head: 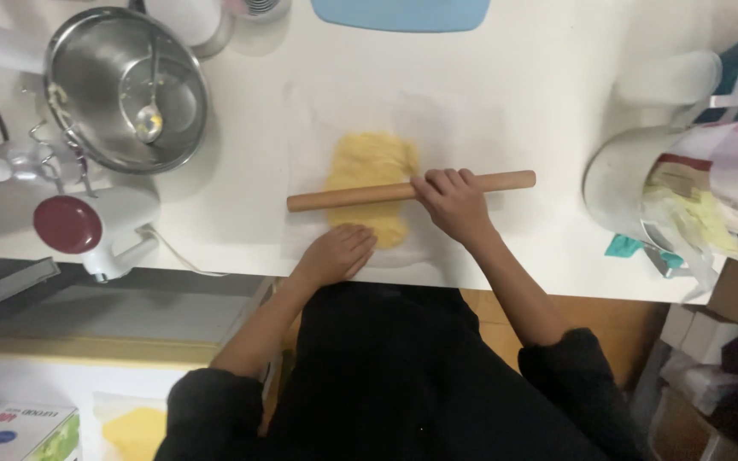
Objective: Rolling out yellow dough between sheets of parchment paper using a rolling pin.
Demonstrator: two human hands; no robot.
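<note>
Right now I see my right hand curled over the long, pale wooden rolling pin, fingers closed on it near its right half so the pin lies crosswise on the flat slab of yellow dough. That dough sits under a clear sheet of plastic film on the white countertop, which I judge keeps the pin from sticking. My left hand rests flat and open on the near edge of the film and dough, gripping nothing, likely pinning the sheet in place. Well off to the left stands a round steel mixing bowl with a metal spoon inside, clear of the rolling area.
</note>
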